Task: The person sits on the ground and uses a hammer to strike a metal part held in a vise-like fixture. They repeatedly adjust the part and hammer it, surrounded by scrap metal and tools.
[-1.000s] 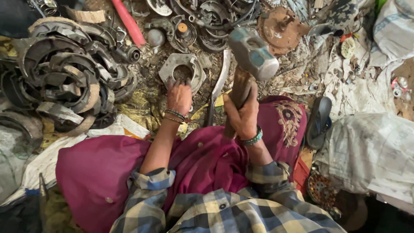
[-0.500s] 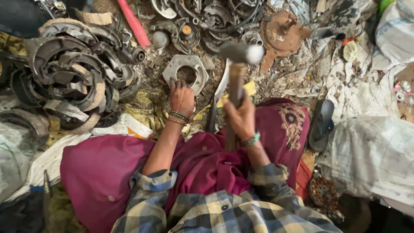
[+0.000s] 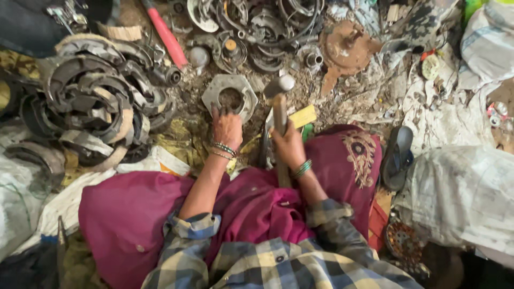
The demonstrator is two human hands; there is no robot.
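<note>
My right hand [image 3: 289, 147] grips the wooden handle of a hammer [image 3: 280, 104], whose steel head is down near the ground just right of a flat grey metal ring plate [image 3: 231, 95]. My left hand [image 3: 226, 127] rests at the near edge of that plate, fingers on it. A curved metal strip [image 3: 266, 140] lies on the ground under the hammer handle. Both wrists wear green bangles. My legs are covered in magenta cloth [image 3: 134, 214].
A heap of curved brake shoes [image 3: 96, 101] lies at the left. More metal rings and scrap [image 3: 262, 24] lie ahead, with a rusty disc [image 3: 348, 48] and a red-handled tool [image 3: 166, 35]. A sandal [image 3: 397, 158] and white sacks [image 3: 460, 198] are at the right.
The hammer has swung down from a raised position to the ground beside the ring plate. My left hand has stayed at the plate's near edge.
</note>
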